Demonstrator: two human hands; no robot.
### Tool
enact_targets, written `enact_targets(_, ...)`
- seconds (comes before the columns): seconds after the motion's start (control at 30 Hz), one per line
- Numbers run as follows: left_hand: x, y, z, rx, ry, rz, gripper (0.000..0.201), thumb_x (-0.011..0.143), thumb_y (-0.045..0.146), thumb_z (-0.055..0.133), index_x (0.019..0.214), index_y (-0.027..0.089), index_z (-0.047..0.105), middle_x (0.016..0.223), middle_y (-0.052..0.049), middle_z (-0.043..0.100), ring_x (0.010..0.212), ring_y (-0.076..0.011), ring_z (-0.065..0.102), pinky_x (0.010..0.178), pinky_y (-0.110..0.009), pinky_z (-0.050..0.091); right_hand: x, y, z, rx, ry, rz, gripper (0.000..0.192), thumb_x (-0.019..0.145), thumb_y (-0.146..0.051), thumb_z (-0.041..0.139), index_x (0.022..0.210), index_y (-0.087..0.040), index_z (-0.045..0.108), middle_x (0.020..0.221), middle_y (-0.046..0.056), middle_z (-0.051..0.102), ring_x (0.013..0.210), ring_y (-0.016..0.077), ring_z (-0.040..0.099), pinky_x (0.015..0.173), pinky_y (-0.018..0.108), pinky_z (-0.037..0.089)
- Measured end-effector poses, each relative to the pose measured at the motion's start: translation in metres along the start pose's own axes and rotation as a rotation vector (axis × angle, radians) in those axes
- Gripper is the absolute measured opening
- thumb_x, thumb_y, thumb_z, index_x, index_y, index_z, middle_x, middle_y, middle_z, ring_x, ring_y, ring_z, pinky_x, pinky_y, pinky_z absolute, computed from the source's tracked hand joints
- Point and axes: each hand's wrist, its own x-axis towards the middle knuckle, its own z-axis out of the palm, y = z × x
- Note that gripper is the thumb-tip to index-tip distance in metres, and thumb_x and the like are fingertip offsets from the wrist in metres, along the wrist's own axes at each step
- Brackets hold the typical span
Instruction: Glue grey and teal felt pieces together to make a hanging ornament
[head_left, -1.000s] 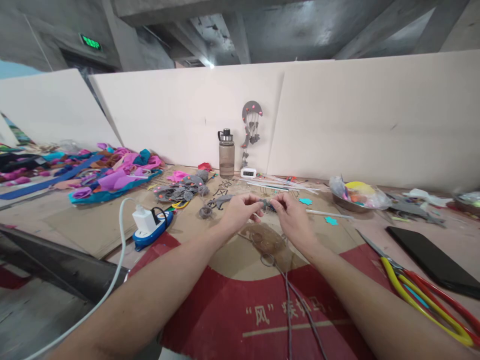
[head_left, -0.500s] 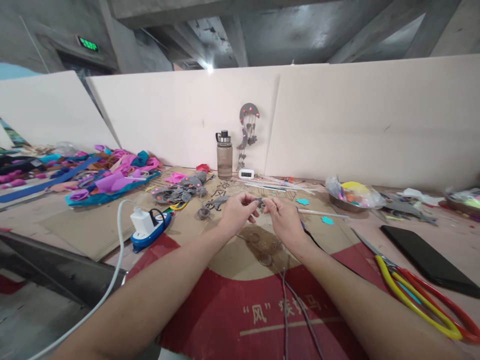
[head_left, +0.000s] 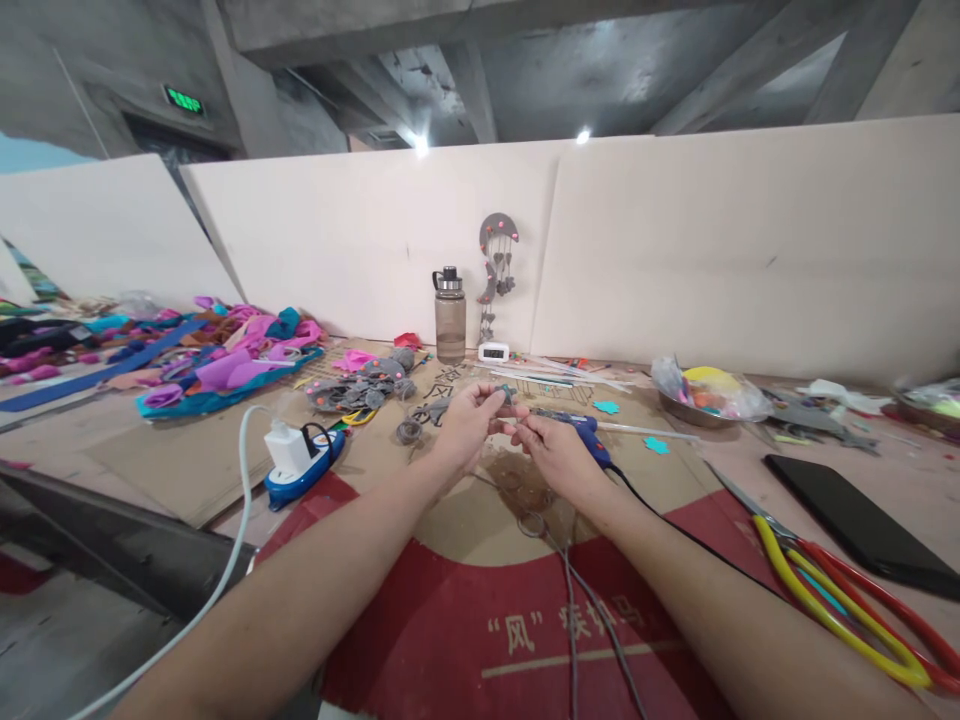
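The left hand and the right hand meet above the counter, both grips pinching one small grey piece between the fingertips. A blue glue gun lies just behind the right hand. To the right, a metal bowl holds colourful scraps under plastic. A bottle stands at the wall.

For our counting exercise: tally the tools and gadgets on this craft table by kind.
Glue gun: 1
Scissors: 2
Water bottle: 1
Small clock: 1
Power strip: 1
Black tablet: 1
Total: 7
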Motion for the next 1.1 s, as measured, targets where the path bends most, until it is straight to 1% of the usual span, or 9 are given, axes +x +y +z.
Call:
enact_targets(0.17, 0.005, 0.0, -0.005, -0.019, 0.017, 0.079, 0.018, 0.078, 0.02, 0.065, 0.079, 0.014, 0.048, 0.073, -0.002, 0.063, 0.052, -0.0057, 0.055, 0.047, -0.018, 0.042, 0.004, 0.004, -0.027, -0.098, 0.023, -0.026, 0.018, 0.083, -0.021, 0.046, 0.085, -0.019, 0.064, 0.086, 0.004, 0.068, 0.081, 0.017, 0.06, 0.075, 0.028, 0.043)
enact_targets(0.23, 0.007, 0.0, -0.007, 0.001, 0.053, 0.09, 0.017, 0.078, 0.02, 0.064, 0.079, 0.014, 0.048, 0.072, -0.001, 0.062, 0.052, -0.0055, 0.054, 0.047, -0.017, 0.04, 0.007, 0.015, -0.044, -0.215, 0.164, 0.133, 0.023, 0.082, -0.015, 0.042, 0.09, -0.018, 0.063, 0.09, 0.007, 0.069, 0.084, 0.0177, 0.061, 0.076, 0.028, 0.044)
enact_targets(0.3, 0.008, 0.001, -0.009, 0.033, 0.082, 0.089, 0.016, 0.078, 0.02, 0.064, 0.078, 0.015, 0.049, 0.067, 0.0, 0.061, 0.051, -0.0057, 0.054, 0.046, -0.017, 0.039, 0.008, 0.03, -0.056, -0.41, 0.173, 0.305, 0.022, 0.08, -0.014, 0.043, 0.088, -0.017, 0.063, 0.092, 0.01, 0.069, 0.088, 0.0202, 0.062, 0.076, 0.029, 0.044)
enact_targets(0.43, 0.01, 0.0, -0.012, 0.092, 0.102, 0.087, 0.018, 0.076, 0.025, 0.067, 0.077, 0.015, 0.051, 0.057, 0.002, 0.058, 0.047, -0.0063, 0.051, 0.046, -0.018, 0.038, 0.002, 0.053, -0.057, -0.451, 0.08, 0.412, 0.012, 0.067, -0.026, 0.065, 0.061, -0.018, 0.06, 0.059, 0.008, 0.064, 0.064, 0.0216, 0.061, 0.059, 0.028, 0.043)
enact_targets(0.6, 0.013, 0.0, -0.016, 0.121, 0.109, 0.097, 0.018, 0.075, 0.026, 0.066, 0.078, 0.014, 0.053, 0.056, 0.001, 0.06, 0.045, -0.0066, 0.05, 0.045, -0.018, 0.037, 0.001, 0.062, -0.049, -0.359, 0.102, 0.382, 0.015, 0.067, -0.02, 0.06, 0.053, -0.022, 0.054, 0.037, -0.001, 0.047, 0.038, 0.015, 0.048, 0.041, 0.026, 0.035)
enact_targets(0.7, 0.014, 0.002, -0.018, 0.126, 0.12, 0.087, 0.016, 0.076, 0.025, 0.065, 0.078, 0.014, 0.053, 0.055, 0.001, 0.06, 0.044, -0.0061, 0.049, 0.045, -0.018, 0.037, 0.005, 0.056, -0.047, -0.269, 0.145, 0.306, 0.012, 0.075, -0.025, 0.053, 0.063, -0.023, 0.056, 0.041, -0.001, 0.051, 0.04, 0.0159, 0.05, 0.04, 0.027, 0.037)
enact_targets(0.8, 0.014, 0.004, -0.02, 0.121, 0.135, 0.071, 0.016, 0.076, 0.024, 0.065, 0.078, 0.014, 0.053, 0.055, 0.001, 0.06, 0.043, -0.0058, 0.049, 0.045, -0.018, 0.037, 0.007, 0.038, -0.041, 0.037, 0.236, 0.252, 0.006, 0.076, -0.027, 0.051, 0.08, -0.024, 0.055, 0.062, 0.001, 0.062, 0.053, 0.0171, 0.059, 0.044, 0.027, 0.045)
enact_targets(0.93, 0.016, 0.004, -0.021, 0.103, 0.176, 0.039, 0.012, 0.077, 0.018, 0.063, 0.078, 0.013, 0.053, 0.058, 0.001, 0.061, 0.046, -0.0067, 0.053, 0.046, -0.018, 0.038, 0.003, 0.005, -0.036, 0.454, 0.247, 0.235, 0.026, 0.072, -0.03, 0.059, 0.095, -0.024, 0.05, 0.079, 0.001, 0.064, 0.064, 0.017, 0.061, 0.05, 0.027, 0.049)
enact_targets(1.1, 0.017, 0.004, -0.02, 0.07, 0.2, 0.026, 0.008, 0.077, 0.012, 0.061, 0.077, 0.012, 0.053, 0.062, 0.0, 0.061, 0.051, -0.0076, 0.057, 0.046, -0.018, 0.04, -0.002, -0.012, -0.038, 0.278, 0.21, 0.199, 0.032, 0.077, -0.033, 0.056, 0.106, -0.02, 0.049, 0.079, 0.002, 0.064, 0.061, 0.0162, 0.056, 0.054, 0.028, 0.046)
